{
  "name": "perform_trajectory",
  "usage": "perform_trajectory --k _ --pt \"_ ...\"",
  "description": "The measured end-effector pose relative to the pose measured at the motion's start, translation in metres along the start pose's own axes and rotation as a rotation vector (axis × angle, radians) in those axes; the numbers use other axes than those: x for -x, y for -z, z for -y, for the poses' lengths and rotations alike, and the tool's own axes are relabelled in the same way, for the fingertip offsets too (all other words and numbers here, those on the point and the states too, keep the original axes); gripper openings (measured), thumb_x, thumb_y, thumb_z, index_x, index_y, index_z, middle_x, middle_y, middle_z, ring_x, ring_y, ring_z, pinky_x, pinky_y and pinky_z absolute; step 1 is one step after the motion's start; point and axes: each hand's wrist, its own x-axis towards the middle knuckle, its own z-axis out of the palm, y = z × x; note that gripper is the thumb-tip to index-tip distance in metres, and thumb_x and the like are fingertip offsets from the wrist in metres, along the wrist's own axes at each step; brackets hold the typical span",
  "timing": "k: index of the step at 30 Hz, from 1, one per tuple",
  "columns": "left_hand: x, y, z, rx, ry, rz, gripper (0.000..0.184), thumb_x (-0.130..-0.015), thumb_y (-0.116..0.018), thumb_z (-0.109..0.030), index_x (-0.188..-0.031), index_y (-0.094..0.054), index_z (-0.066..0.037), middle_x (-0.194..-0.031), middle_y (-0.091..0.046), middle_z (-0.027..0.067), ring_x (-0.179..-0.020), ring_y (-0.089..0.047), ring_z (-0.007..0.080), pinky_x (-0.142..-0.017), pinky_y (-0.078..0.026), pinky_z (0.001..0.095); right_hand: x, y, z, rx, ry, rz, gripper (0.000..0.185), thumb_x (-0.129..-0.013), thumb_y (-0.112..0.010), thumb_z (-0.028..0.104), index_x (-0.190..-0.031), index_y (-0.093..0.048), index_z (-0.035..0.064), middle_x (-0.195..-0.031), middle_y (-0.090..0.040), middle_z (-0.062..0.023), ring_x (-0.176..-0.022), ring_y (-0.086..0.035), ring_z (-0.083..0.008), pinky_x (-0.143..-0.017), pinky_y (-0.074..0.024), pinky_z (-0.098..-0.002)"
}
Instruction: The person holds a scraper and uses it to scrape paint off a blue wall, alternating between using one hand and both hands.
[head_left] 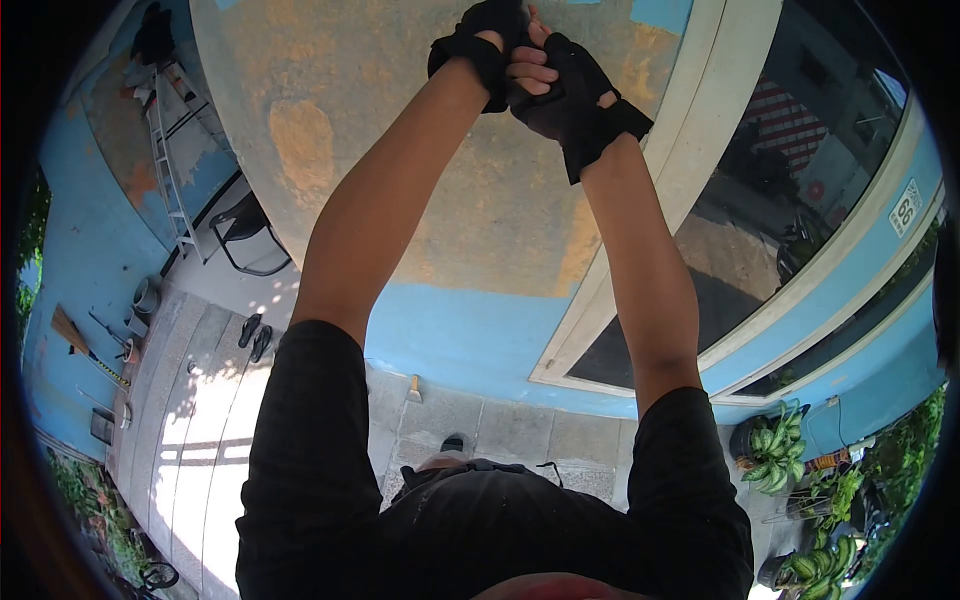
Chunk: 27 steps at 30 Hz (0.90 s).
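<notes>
Both arms are raised to a wall (440, 240) of blue paint with large bare, patchy grey-brown and orange areas. My left hand (487, 38), in a black fingerless glove, is at the top edge of the view; most of its fingers are hidden. Pressed close beside it, my right hand (565, 95) wears a matching glove, and its bare fingers are curled. Whatever the hands grip between them, if anything, is hidden. On the floor below the wall rests a small brush or scraper with a light-coloured end (414, 389).
A cream-framed window (690, 150) adjoins the wall on the right. At left stand a ladder (165, 160), a black chair (247, 235), sandals (256, 338) and a broom (75, 335). Potted plants (778, 447) line the lower right.
</notes>
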Motion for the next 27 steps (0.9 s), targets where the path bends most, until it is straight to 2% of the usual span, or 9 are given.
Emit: perform_trajectory --k 1,3,7,9,13,17,20,23,27 --pt "-0.006 0.005 -0.005 0.003 -0.002 -0.002 0.047 -0.09 -0.044 -0.054 -0.068 -0.05 -0.014 -0.044 -0.032 -0.0008 -0.029 -0.024 0.0154 -0.029 -0.022 0.0299 -0.004 0.0 0.001 0.002 -0.004 0.001 0.011 -0.1 -0.049 0.019 -0.091 -0.053 0.0132 -0.063 -0.044 0.0026 -0.047 -0.04 -0.0069 -0.042 -0.0325 -0.0203" --pt "-0.01 0.02 -0.002 0.125 0.233 0.288 0.047 -0.09 -0.044 -0.054 -0.07 -0.052 -0.013 -0.045 -0.035 -0.0002 -0.029 -0.024 0.0159 -0.029 -0.022 0.0306 0.001 -0.007 -0.005 -0.043 0.009 -0.109 0.01 -0.1 -0.048 0.022 -0.092 -0.054 0.0218 -0.064 -0.044 0.0024 -0.047 -0.038 -0.0078 -0.041 -0.0307 -0.0217" --pt "-0.003 0.013 0.003 0.135 0.172 0.276 0.047 -0.09 -0.044 -0.054 -0.067 -0.05 -0.014 -0.045 -0.033 -0.0008 -0.029 -0.023 0.0159 -0.029 -0.02 0.0304 0.007 -0.004 -0.007 0.007 0.042 -0.101 0.009 -0.099 -0.05 0.021 -0.092 -0.055 0.0215 -0.063 -0.045 0.0022 -0.047 -0.038 -0.0079 -0.041 -0.0309 -0.0216" --pt "0.012 0.002 -0.011 -0.008 0.048 0.035 0.047 -0.09 -0.044 -0.053 -0.064 -0.049 -0.014 -0.045 -0.033 -0.0009 -0.03 -0.022 0.0158 -0.03 -0.02 0.0307 -0.006 -0.004 -0.002 0.039 0.033 -0.063 0.009 -0.1 -0.049 0.021 -0.092 -0.055 0.0217 -0.063 -0.044 0.0022 -0.047 -0.038 -0.008 -0.041 -0.0311 -0.0216" --pt "-0.009 0.016 -0.002 0.048 0.14 0.172 0.047 -0.09 -0.044 -0.053 -0.064 -0.051 -0.014 -0.046 -0.036 0.0002 -0.03 -0.024 0.0166 -0.03 -0.022 0.0319 -0.004 0.003 -0.003 -0.042 -0.034 -0.058 0.009 -0.1 -0.047 0.022 -0.097 -0.056 0.0234 -0.063 -0.044 0.0023 -0.047 -0.038 -0.0078 -0.041 -0.0311 -0.0215" --pt "-0.01 0.004 -0.005 -0.12 -0.117 -0.056 0.046 -0.091 -0.042 -0.053 -0.064 -0.05 -0.016 -0.046 -0.038 0.0017 -0.029 -0.028 0.0197 -0.03 -0.025 0.0335 -0.004 -0.002 0.0 -0.019 -0.008 -0.033 0.012 -0.101 -0.045 0.023 -0.094 -0.054 0.0194 -0.063 -0.044 0.0022 -0.046 -0.039 -0.0081 -0.041 -0.0315 -0.0212" --pt "-0.007 0.016 -0.016 0.02 0.113 0.251 0.049 -0.091 -0.044 -0.055 -0.064 -0.048 -0.015 -0.046 -0.039 0.0023 -0.028 -0.027 0.0196 -0.029 -0.025 0.0341 -0.013 -0.008 0.002 -0.076 -0.021 -0.078 0.01 -0.101 -0.046 0.023 -0.093 -0.052 0.0201 -0.063 -0.044 0.0022 -0.046 -0.038 -0.0081 -0.041 -0.0308 -0.021" --pt "-0.001 0.006 -0.003 -0.048 -0.008 0.04 0.048 -0.091 -0.044 -0.055 -0.064 -0.047 -0.015 -0.044 -0.035 0.0017 -0.028 -0.025 0.0184 -0.029 -0.024 0.032 -0.001 -0.004 -0.008 -0.016 0.04 -0.093 0.01 -0.1 -0.047 0.021 -0.092 -0.051 0.0173 -0.063 -0.043 0.0019 -0.046 -0.038 -0.008 -0.041 -0.031 -0.0212" --pt "-0.009 0.016 -0.012 -0.014 0.096 0.138 0.046 -0.092 -0.043 -0.052 -0.069 -0.048 -0.013 -0.045 -0.036 0.0031 -0.029 -0.025 0.0187 -0.028 -0.025 0.0323 -0.008 -0.006 -0.003 -0.038 0.04 -0.082 0.012 -0.1 -0.046 0.022 -0.091 -0.052 0.0173 -0.063 -0.043 0.0022 -0.046 -0.038 -0.0078 -0.041 -0.0312 -0.0217"
